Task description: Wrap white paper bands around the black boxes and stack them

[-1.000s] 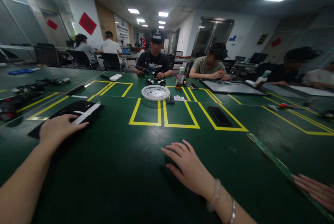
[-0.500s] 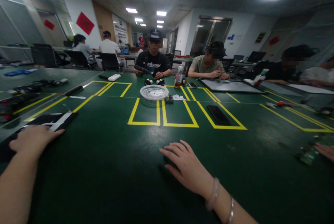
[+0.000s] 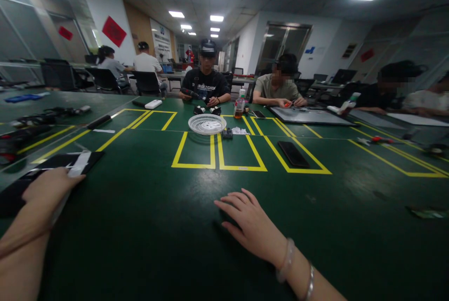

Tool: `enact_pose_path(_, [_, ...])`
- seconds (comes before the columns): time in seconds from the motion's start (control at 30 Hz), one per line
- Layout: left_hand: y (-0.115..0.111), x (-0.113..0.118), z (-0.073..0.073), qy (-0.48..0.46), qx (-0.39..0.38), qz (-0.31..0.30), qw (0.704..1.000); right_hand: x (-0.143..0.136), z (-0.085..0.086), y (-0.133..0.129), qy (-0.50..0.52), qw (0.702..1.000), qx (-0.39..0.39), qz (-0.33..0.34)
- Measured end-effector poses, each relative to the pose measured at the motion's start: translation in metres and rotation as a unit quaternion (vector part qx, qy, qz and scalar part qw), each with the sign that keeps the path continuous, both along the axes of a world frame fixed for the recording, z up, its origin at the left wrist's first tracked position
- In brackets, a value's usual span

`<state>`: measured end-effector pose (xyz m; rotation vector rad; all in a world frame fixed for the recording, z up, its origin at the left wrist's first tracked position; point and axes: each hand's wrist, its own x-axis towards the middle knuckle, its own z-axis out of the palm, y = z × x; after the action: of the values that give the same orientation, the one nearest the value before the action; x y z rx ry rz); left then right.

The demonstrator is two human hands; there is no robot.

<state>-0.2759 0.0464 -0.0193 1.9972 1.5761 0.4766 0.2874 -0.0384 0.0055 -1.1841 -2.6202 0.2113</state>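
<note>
At the left, my left hand (image 3: pixel 49 188) is closed over a flat black item (image 3: pixel 17 193) on the green table. A whitish, partly see-through strip (image 3: pixel 80 163) runs in under its fingers, and a pale part of it shows below the palm. My thumb points right along the strip, while the other fingertips are hidden. In the middle foreground my right hand (image 3: pixel 250 221) rests palm down near the tabletop, fingers spread, with nothing in it. Two bracelets are on that wrist.
Beyond my hands, yellow tape outlines (image 3: pixel 242 168) mark the table (image 3: pixel 168 245). A black phone (image 3: pixel 293 154), a white round basket (image 3: pixel 207 124) and a bottle (image 3: pixel 239 106) stand ahead. A green item (image 3: pixel 430 212) lies far right. Several people sit across the table.
My left hand has shifted slightly, and the strip now shows beneath it. My right hand stays still. At far right, another person's hand has left view and the green item lies flatter.
</note>
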Motion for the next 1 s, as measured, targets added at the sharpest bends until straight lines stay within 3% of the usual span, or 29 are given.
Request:
enact_pose_path(0.13, [0.010, 0.000, -0.001, 0.083, 0.110, 0.232, 0.963, 0.000, 0.000, 0.000, 0.004, 1.000, 0.000, 0.004])
enact_pose_path(0.2, [0.016, 0.020, 0.005, 0.099, 0.141, 0.265, 0.949, 0.000, 0.000, 0.000, 0.005, 1.000, -0.002, 0.006])
enact_pose_path(0.27, [0.019, 0.054, 0.014, 0.095, 0.150, 0.213, 0.961, 0.000, -0.001, 0.000, 0.007, 1.000, -0.003, 0.006])
enact_pose_path(0.4, [0.008, 0.142, 0.027, 0.074, 0.134, 0.025, 0.988, 0.000, -0.003, 0.001, 0.010, 1.000, 0.019, 0.009])
enact_pose_path(0.5, [-0.012, 0.200, 0.030, 0.066, 0.091, -0.100, 0.989, 0.000, -0.004, 0.000, 0.011, 0.998, 0.057, 0.008])
enact_pose_path(0.6, [-0.033, 0.239, 0.032, 0.054, 0.041, -0.180, 0.981, 0.000, -0.004, 0.000, 0.016, 0.996, 0.083, 0.001])
enact_pose_path(0.77, [-0.051, 0.260, 0.037, 0.005, 0.000, -0.239, 0.971, -0.001, 0.001, -0.001, 0.029, 0.999, 0.028, 0.017])
enact_pose_path(1.0, [-0.049, 0.247, 0.039, 0.025, -0.085, -0.223, 0.971, -0.003, 0.003, -0.001, 0.034, 0.998, -0.020, 0.038])
